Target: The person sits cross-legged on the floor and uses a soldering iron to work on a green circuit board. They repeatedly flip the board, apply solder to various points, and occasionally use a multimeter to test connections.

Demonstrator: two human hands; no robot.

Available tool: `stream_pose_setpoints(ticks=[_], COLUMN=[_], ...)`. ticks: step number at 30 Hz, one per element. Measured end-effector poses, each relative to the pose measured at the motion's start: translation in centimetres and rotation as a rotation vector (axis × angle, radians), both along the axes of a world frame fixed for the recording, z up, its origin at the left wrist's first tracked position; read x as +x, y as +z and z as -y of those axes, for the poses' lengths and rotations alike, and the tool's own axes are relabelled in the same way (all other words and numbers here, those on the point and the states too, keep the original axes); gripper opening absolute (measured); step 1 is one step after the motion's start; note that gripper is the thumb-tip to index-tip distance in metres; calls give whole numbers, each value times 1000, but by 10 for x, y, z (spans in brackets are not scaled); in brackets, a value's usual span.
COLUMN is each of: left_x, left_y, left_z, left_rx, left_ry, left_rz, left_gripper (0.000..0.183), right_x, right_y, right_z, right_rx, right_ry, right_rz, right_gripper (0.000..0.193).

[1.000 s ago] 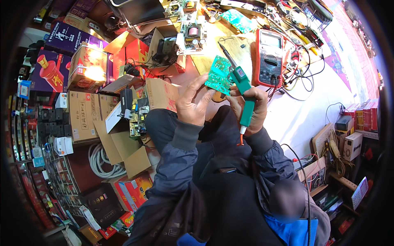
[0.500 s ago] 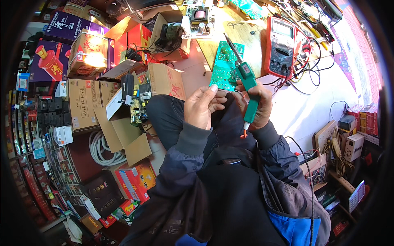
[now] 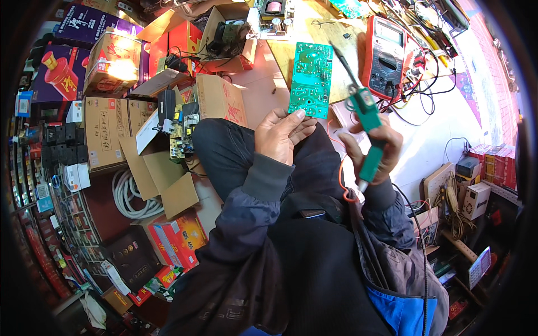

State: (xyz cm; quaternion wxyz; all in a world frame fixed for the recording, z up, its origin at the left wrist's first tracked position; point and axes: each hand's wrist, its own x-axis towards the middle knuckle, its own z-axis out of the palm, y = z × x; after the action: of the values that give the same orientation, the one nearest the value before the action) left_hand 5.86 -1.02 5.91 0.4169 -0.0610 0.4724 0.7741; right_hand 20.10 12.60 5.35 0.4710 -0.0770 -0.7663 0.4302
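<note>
My left hand (image 3: 283,133) pinches the lower edge of a green circuit board (image 3: 310,81) between thumb and fingers. The board is held up over my lap with its solder side showing. In my right hand (image 3: 381,147) is a soldering iron (image 3: 365,109) with a green handle and a dark, narrow shaft. The iron's tip points up and left, to the right of the board and apart from it. From the handle's lower end runs an orange cord (image 3: 341,173). Some fingers of my right hand are behind the handle.
Beyond the iron, a red multimeter (image 3: 385,57) lies on the worktable (image 3: 280,53) beside tangled leads (image 3: 428,84). Another board with a transformer (image 3: 273,17) stands at the back. To my left are cardboard boxes (image 3: 221,101), an open carton (image 3: 162,173) and a coiled grey cable (image 3: 131,196).
My right hand has drawn the soldering iron to the right, off the board. The board has turned more upright and risen slightly in my left hand. The orange cord now shows.
</note>
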Motion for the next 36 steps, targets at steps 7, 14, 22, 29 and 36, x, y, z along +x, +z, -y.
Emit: stream_pose_setpoints(ticks=[7, 14, 22, 29, 36], left_x=[-2, -7, 0, 0, -1], left_y=[2, -1, -7, -5, -6], left_z=[4, 1, -5, -9, -10], left_rx=[-1, -58, -102, -93, -161], left_ry=[-99, -174, -180, -179, -180], left_rz=[43, 17, -25, -6, -37], left_gripper=[20, 22, 23, 25, 22], right_x=[48, 73, 89, 83, 69], right_y=[38, 45, 56, 53, 54], right_z=[1, 17, 38, 32, 24], right_rx=[-80, -99, -245, -124, 51], right_ry=[-22, -43, -121, -52, 60], right_rz=[-25, 57, 188, 185, 215], right_gripper=[55, 42, 39, 33, 39])
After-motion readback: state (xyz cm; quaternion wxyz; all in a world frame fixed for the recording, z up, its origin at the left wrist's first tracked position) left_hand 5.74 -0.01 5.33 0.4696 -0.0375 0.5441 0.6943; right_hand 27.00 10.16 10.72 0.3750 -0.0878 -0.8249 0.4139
